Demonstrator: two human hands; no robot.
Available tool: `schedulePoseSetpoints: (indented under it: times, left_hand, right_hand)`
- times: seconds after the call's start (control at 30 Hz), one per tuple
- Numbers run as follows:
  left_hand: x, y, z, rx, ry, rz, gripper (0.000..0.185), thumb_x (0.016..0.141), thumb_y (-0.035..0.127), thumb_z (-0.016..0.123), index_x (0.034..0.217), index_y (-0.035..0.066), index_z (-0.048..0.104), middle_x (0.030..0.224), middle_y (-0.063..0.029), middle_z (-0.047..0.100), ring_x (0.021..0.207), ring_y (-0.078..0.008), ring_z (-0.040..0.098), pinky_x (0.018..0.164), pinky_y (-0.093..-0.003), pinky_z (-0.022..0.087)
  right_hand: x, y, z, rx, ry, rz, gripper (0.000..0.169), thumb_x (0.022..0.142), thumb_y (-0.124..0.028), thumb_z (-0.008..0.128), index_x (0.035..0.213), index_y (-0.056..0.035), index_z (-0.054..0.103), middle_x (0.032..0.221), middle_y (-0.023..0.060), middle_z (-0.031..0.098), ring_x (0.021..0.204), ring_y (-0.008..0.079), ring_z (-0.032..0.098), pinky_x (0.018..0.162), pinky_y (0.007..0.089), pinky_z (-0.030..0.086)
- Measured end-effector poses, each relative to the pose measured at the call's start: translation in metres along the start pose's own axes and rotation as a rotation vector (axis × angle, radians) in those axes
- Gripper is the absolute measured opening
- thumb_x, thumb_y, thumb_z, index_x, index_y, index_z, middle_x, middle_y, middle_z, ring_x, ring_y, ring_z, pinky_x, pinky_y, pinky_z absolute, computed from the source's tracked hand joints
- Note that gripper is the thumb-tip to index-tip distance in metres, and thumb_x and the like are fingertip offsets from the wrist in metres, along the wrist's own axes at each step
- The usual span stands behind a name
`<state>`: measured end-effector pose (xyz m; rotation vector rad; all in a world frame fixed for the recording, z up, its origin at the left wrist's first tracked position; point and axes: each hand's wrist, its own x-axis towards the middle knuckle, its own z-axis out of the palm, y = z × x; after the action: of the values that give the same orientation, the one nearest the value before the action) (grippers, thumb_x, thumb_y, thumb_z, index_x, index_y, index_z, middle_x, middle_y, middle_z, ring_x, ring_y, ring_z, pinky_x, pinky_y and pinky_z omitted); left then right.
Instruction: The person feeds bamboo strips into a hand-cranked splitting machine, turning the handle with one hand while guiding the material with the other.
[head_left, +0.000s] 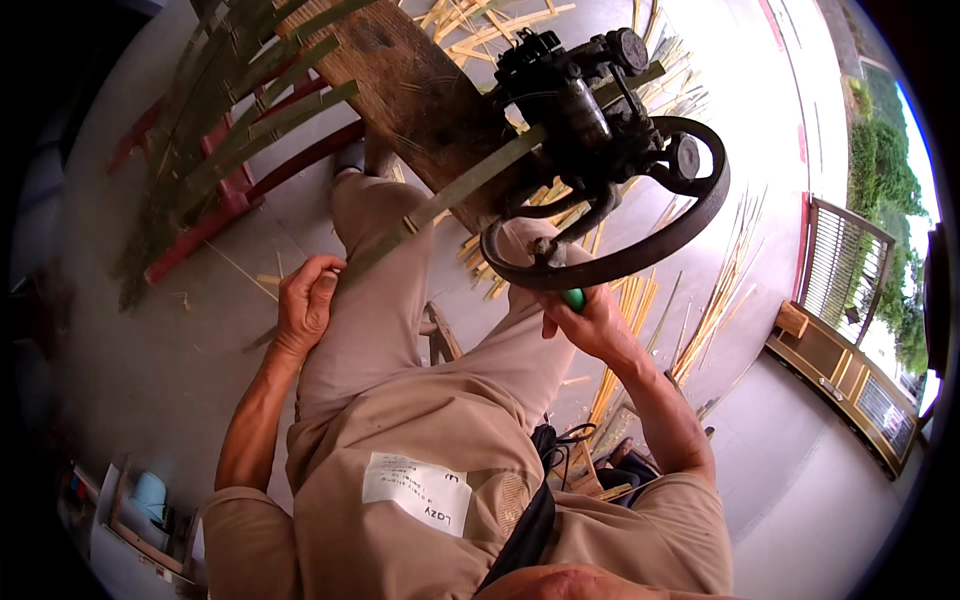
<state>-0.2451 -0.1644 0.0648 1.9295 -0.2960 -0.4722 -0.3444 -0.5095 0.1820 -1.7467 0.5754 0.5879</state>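
My left hand (306, 304) pinches a long green bamboo strip (457, 196) beside my left thigh. From there the strip slants up into a dark metal roller machine (581, 112). Another piece of green strip (630, 84) shows on the machine's far side. At the machine's near side is a large iron handwheel (637, 264). My right hand (589, 322) is closed around the wheel's green handle (574, 300); the wheel rim hides some of the fingers. The part of the strip between the rollers is hidden.
The machine sits at the end of a thick wooden plank (409, 90). Many green bamboo strips (202, 142) lie across a red stand (232, 187) at left. Pale split strips (720, 292) litter the floor at right. A wooden cabinet (840, 390) stands further right.
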Motion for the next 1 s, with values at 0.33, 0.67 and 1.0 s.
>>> schedulePoseSetpoints:
  times: [0.33, 0.67, 1.0]
  left_hand:
    - [0.004, 0.04, -0.001, -0.016, -0.127, 0.002, 0.028, 0.094, 0.019, 0.065, 0.08, -0.002, 0.053, 0.063, -0.0116, 0.048, 0.056, -0.0206, 0.041, 0.054, -0.0325, 0.04]
    - [-0.006, 0.06, -0.017, 0.083, -0.043, 0.051, 0.031, 0.096, 0.021, 0.061, 0.076, -0.002, 0.055, 0.06, -0.0105, 0.053, 0.055, -0.0155, 0.045, 0.054, -0.0314, 0.042]
    - [0.0, 0.04, -0.022, 0.069, -0.05, 0.071, 0.036, 0.096, 0.025, 0.062, 0.073, -0.001, 0.052, 0.058, -0.0079, 0.042, 0.058, -0.0114, 0.036, 0.052, -0.0314, 0.038]
  right_hand:
    - [0.007, 0.022, 0.011, -0.04, 0.064, -0.046, 0.018, 0.091, -0.007, 0.058, 0.101, 0.0028, 0.068, 0.058, 0.0034, 0.055, 0.052, 0.0101, 0.054, 0.051, 0.0288, 0.044]
    - [-0.017, 0.003, 0.028, 0.159, -0.056, -0.034, 0.019, 0.09, -0.004, 0.054, 0.104, 0.0038, 0.064, 0.06, 0.0025, 0.054, 0.053, 0.0093, 0.053, 0.053, 0.0254, 0.043]
    - [-0.028, -0.006, 0.032, 0.079, -0.005, -0.04, 0.017, 0.09, -0.005, 0.057, 0.103, 0.0014, 0.065, 0.062, 0.0005, 0.053, 0.056, 0.0081, 0.05, 0.052, 0.0254, 0.04]
